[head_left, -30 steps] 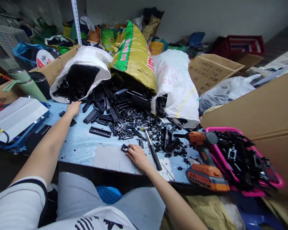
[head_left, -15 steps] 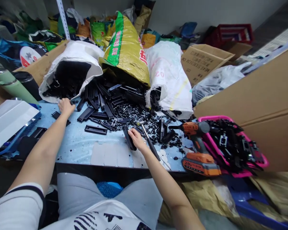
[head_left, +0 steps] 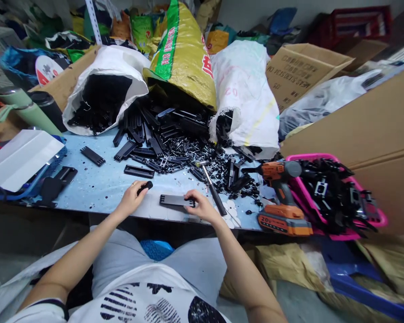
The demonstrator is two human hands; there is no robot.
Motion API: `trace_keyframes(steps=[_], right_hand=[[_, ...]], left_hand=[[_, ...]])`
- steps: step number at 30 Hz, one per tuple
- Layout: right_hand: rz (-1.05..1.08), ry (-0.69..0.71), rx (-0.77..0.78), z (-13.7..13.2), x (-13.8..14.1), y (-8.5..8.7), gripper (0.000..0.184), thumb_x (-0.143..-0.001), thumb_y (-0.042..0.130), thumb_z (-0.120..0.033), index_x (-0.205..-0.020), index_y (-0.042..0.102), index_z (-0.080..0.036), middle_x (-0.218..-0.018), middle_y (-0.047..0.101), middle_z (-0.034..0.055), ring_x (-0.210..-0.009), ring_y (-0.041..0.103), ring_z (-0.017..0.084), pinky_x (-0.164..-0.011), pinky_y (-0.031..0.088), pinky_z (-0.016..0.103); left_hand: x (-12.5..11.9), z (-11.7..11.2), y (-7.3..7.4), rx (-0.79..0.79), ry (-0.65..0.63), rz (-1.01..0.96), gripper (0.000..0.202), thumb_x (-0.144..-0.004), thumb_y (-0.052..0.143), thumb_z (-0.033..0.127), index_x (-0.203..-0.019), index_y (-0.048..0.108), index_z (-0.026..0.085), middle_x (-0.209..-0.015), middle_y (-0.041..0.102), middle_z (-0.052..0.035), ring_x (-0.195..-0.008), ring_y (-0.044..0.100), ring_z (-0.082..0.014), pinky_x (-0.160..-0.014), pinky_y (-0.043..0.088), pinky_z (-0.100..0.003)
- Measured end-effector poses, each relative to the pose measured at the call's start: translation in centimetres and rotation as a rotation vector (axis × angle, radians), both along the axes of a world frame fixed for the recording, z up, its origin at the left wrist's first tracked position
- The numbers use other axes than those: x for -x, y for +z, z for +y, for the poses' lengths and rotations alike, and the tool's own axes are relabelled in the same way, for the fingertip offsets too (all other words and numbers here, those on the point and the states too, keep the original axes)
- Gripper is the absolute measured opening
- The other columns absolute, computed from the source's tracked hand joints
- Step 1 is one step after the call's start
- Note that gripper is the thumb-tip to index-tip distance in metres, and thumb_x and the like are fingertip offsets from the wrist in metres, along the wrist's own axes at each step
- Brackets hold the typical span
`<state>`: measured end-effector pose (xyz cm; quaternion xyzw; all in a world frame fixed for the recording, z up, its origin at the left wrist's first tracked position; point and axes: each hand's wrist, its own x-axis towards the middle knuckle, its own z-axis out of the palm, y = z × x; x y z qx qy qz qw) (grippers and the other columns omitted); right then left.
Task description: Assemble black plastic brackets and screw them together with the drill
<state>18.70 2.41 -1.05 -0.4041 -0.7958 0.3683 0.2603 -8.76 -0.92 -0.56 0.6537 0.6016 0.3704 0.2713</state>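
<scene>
Close to the table's front edge, my right hand [head_left: 199, 205] grips one end of a flat black plastic piece [head_left: 175, 200] with notched ends. It lies level over a pale cardboard patch [head_left: 148, 206]. Just to the left, my left hand [head_left: 133, 197] pinches a small black part [head_left: 145, 186], too small to make out fully. A hammer [head_left: 212, 186] with a dark handle lies right of my right hand. Behind the hands are a black frame piece [head_left: 139, 171] and a heap of small screws and black parts [head_left: 188, 150]. A notched black piece [head_left: 93, 155] lies farther left.
A white sack [head_left: 121, 63], a yellow-green sack [head_left: 188, 72] and another white sack [head_left: 245, 89] lie along the back. An orange cordless drill [head_left: 283, 211] and a pink basket [head_left: 330, 158] of black parts stand at right. Green bottles [head_left: 33, 114] are at left.
My left hand has come back from the white sack's mouth toward my right hand, now with a small black part. The flat black piece has turned from slanted to level.
</scene>
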Motion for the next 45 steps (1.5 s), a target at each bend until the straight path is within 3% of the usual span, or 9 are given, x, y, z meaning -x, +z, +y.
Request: trace_keyframes(steps=[4,7,12,18,23,28,34,42,45], right_hand=[[-0.385,0.068,-0.276,-0.8,2.0,-0.7,0.050,-0.083,0.058,-0.040,-0.129,0.049,-0.022,-0.115,0.054,0.0103,-0.108,0.048,0.023,-0.092,0.036,0.039],[-0.442,0.016,-0.287,-0.3,3.3,-0.8,0.043,-0.090,0.048,-0.039,-0.130,0.049,-0.022,-0.107,0.056,0.0110,-0.101,0.050,0.022,-0.089,0.037,0.038],[0.053,-0.068,0.111,-0.3,3.4,1.0,0.054,-0.091,0.042,-0.044,-0.140,0.036,-0.022,-0.119,0.050,0.0116,-0.091,0.056,0.017,-0.079,0.047,0.031],[0.512,-0.012,0.562,-2.2,5.0,1.9,0.064,-0.090,0.041,-0.050,-0.143,0.031,-0.016,-0.069,0.056,0.0019,-0.058,0.054,0.011,-0.056,0.048,0.025],[0.372,0.051,0.362,-2.1,3.6,2.0,0.058,-0.086,0.053,-0.042,-0.138,0.043,-0.020,-0.093,0.059,0.0044,-0.059,0.051,0.007,-0.058,0.049,0.023],[0.203,0.116,0.071,-1.4,1.8,2.9,0.051,-0.087,0.053,-0.037,-0.134,0.048,-0.019,-0.110,0.059,0.0083,-0.079,0.058,0.012,-0.073,0.050,0.026],[0.134,0.185,-0.226,-0.8,1.5,2.9,0.053,-0.086,0.057,-0.032,-0.136,0.045,-0.017,-0.099,0.063,0.0080,-0.090,0.059,0.015,-0.084,0.047,0.029],[0.333,-0.067,-0.164,-3.0,4.1,3.3,0.050,-0.090,0.051,-0.033,-0.137,0.043,-0.018,-0.095,0.058,0.0075,-0.079,0.057,0.012,-0.075,0.050,0.027],[0.371,-0.111,-0.153,-3.7,4.6,2.5,0.050,-0.091,0.049,-0.034,-0.137,0.043,-0.018,-0.094,0.057,0.0074,-0.076,0.056,0.012,-0.073,0.050,0.028]], left_hand=[[-2.6,-2.2,-1.4,0.211,0.088,-0.322,0.031,-0.084,0.049,0.042,-0.107,0.049,0.022,-0.097,0.060,-0.0076,-0.067,0.060,-0.0137,-0.057,0.048,-0.027],[-4.2,-3.4,-1.0,0.251,0.080,-0.455,0.038,-0.077,0.060,0.041,-0.109,0.046,0.023,-0.100,0.059,-0.0070,-0.065,0.059,-0.0125,-0.052,0.048,-0.024],[-4.8,-4.0,0.3,0.289,0.043,-0.424,0.034,-0.077,0.061,0.043,-0.103,0.054,0.022,-0.092,0.059,-0.0041,-0.047,0.047,-0.0067,-0.045,0.042,-0.023],[-5.9,-3.5,1.6,0.267,-0.010,-0.460,0.051,-0.088,0.044,0.047,-0.134,0.047,0.026,-0.095,0.057,-0.0068,-0.050,0.049,-0.0081,-0.045,0.040,-0.025],[-6.4,-4.0,2.6,0.008,-0.039,-0.114,0.041,-0.088,0.048,0.037,-0.125,0.057,0.024,-0.086,0.055,-0.0077,-0.082,0.055,-0.0177,-0.077,0.046,-0.031],[-6.9,-4.5,3.3,-0.094,-0.045,0.050,0.040,-0.090,0.045,0.033,-0.128,0.054,0.023,-0.090,0.054,-0.0074,-0.085,0.056,-0.0167,-0.080,0.046,-0.030],[-6.6,-3.4,3.9,-0.183,-0.105,0.113,0.036,-0.092,0.044,0.027,-0.123,0.057,0.014,-0.089,0.055,-0.0061,-0.080,0.056,-0.0131,-0.074,0.045,-0.025],[-8.0,-2.9,4.6,-0.419,-0.009,-0.141,0.035,-0.091,0.045,0.016,-0.124,0.056,0.015,-0.095,0.055,-0.0079,-0.090,0.054,-0.0127,-0.082,0.045,-0.026],[-7.4,-2.6,4.6,-0.435,-0.121,-0.112,0.035,-0.090,0.046,0.015,-0.124,0.055,0.015,-0.094,0.056,-0.0078,-0.087,0.055,-0.0121,-0.079,0.046,-0.024]])
